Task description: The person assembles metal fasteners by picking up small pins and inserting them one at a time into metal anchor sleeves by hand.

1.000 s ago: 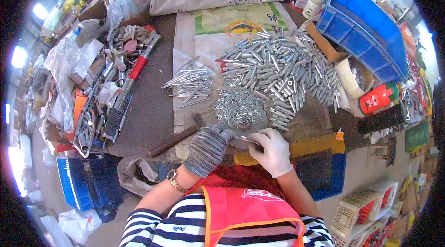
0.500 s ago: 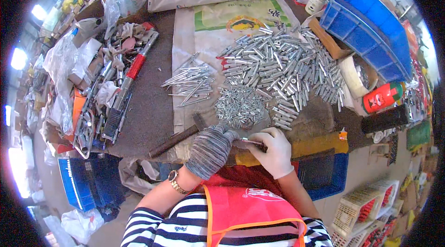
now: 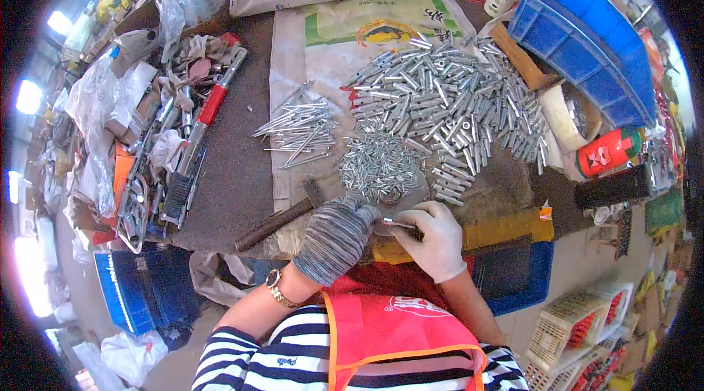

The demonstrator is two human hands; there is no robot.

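My right hand (image 3: pixel 433 240), in a white glove, pinches a short silver metal sleeve (image 3: pixel 390 222) that points toward my left hand. My left hand (image 3: pixel 336 237) wears a grey striped glove. Its fingertips are drawn together at the near edge of a pile of small metal pins (image 3: pixel 378 167); what lies between them is hidden. Beyond the pins spreads a large heap of metal sleeves (image 3: pixel 447 101), with several lined up in a short column (image 3: pixel 449 184). Long thin metal rods (image 3: pixel 301 130) lie in a loose bunch to the left.
A hammer (image 3: pixel 275 224) lies left of my left hand. Tools, rags and plastic bags crowd the left side, including a red-banded metal bar (image 3: pixel 213 105). At the right stand a blue bin (image 3: pixel 587 46), a tape roll (image 3: pixel 561 118) and a red-green bottle (image 3: pixel 607 152). A printed sack (image 3: pixel 293 46) covers the bench.
Both hands stay almost in place. The sleeve in my right hand sits slightly differently, and the whole view has shifted a little.
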